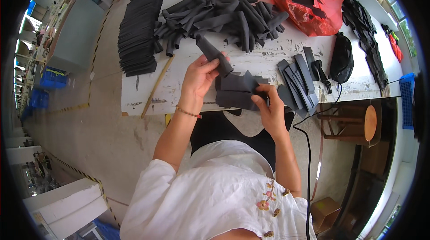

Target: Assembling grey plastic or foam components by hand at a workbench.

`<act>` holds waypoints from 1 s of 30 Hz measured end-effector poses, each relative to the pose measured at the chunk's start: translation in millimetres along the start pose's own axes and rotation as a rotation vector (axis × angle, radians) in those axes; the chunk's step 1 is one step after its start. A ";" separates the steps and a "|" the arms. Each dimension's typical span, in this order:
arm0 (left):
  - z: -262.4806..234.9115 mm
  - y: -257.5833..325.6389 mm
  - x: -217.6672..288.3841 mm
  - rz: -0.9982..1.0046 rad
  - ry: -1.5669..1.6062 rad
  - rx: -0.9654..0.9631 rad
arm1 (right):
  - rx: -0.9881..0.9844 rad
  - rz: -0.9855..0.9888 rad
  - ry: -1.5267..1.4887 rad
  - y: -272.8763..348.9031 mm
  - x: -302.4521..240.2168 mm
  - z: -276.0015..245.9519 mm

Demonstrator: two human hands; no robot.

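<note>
My left hand (200,73) is closed around a rolled dark grey fabric piece (210,52), held above the table's near part. With thumb and fingers my right hand (270,105) pinches the edge of a flat dark fabric piece (245,82). Beneath it lies a small stack of flat dark pieces (233,99) at the table's front edge. Just right of that hand is a fanned group of dark strips (297,81). Beyond my left hand spreads a loose heap of rolled dark pieces (219,14).
A long row of stacked dark pieces (141,20) lines the table's left side. A wooden stick (157,85) lies near it. A red plastic bag (309,20) and a black pouch-like object (341,58) stand at right. A black cable (308,150) hangs over the front edge near a wooden stool (370,122).
</note>
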State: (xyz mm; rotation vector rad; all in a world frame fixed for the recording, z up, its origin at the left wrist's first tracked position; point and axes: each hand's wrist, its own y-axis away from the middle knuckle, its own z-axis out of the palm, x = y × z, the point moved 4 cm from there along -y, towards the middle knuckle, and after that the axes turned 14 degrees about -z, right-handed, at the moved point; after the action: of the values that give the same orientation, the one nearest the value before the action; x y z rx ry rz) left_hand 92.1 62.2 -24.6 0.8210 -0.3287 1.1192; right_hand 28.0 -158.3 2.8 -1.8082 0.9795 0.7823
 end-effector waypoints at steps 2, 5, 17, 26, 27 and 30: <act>-8.0 -2.3 1.2 0.025 -0.020 0.008 | 0.129 0.161 -0.163 -1.1 -13.0 1.1; -12.4 -4.2 1.1 -0.028 -0.021 0.013 | -0.022 0.061 -0.082 -0.7 -10.8 -0.2; 1.3 -3.2 -3.6 -0.092 0.166 0.033 | 0.000 -0.388 0.528 -26.8 -42.3 2.2; 11.2 5.1 -8.2 -0.113 0.086 0.031 | 0.022 -0.435 0.652 -35.1 -42.1 1.6; 10.2 5.2 -9.3 -0.138 0.094 0.011 | 0.022 -0.436 0.652 -35.1 -41.0 1.9; 13.5 10.8 -10.7 -0.154 0.093 -0.001 | 0.028 -0.476 0.712 -33.1 -42.5 2.8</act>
State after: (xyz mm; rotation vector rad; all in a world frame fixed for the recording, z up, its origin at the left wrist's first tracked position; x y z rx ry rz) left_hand 80.1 47.3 -17.6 0.7772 -0.1853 1.0088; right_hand 35.9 -134.2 50.4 -2.2212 0.9097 -0.1921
